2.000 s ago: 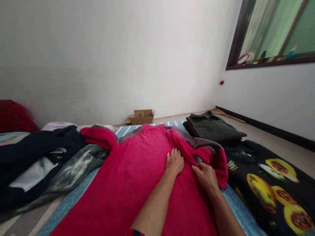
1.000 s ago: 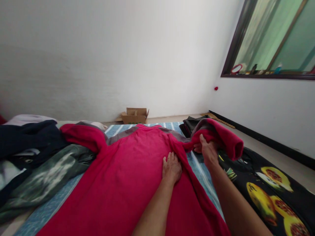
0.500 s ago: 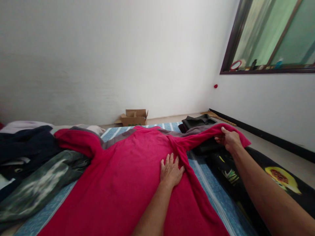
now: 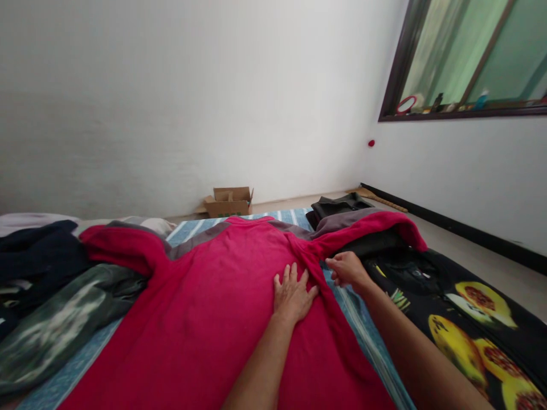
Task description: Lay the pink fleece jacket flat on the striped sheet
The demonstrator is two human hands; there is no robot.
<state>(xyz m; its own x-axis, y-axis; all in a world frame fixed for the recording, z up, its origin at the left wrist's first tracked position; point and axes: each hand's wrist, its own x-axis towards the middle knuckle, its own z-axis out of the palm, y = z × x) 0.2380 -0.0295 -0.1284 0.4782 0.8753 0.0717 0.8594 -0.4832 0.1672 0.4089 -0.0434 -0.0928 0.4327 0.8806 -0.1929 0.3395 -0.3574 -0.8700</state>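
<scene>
A red long-sleeved top (image 4: 222, 285) with grey shoulder panels lies spread out, its collar toward the wall. My left hand (image 4: 293, 293) rests flat on its right half, fingers apart. Close to the underarm on that side is my right hand (image 4: 347, 269), fingers curled in and thumb tip near the fabric edge; no cloth shows in its grasp. The right sleeve (image 4: 380, 225) lies bent over dark clothes, untouched. The left sleeve (image 4: 123, 247) reaches over the pile at left.
Blue striped bedding (image 4: 354, 319) lies underneath. Dark clothes (image 4: 38, 250) and a green-grey garment (image 4: 72, 324) are heaped at left. A black fruit-print garment (image 4: 448, 307) lies at right, folded dark clothes (image 4: 337, 206) beyond. A cardboard box (image 4: 231, 202) stands by the wall.
My right hand has let go of the right sleeve and moved left and down toward the underarm. The sleeve has dropped onto the dark clothes. My left hand stays on the top.
</scene>
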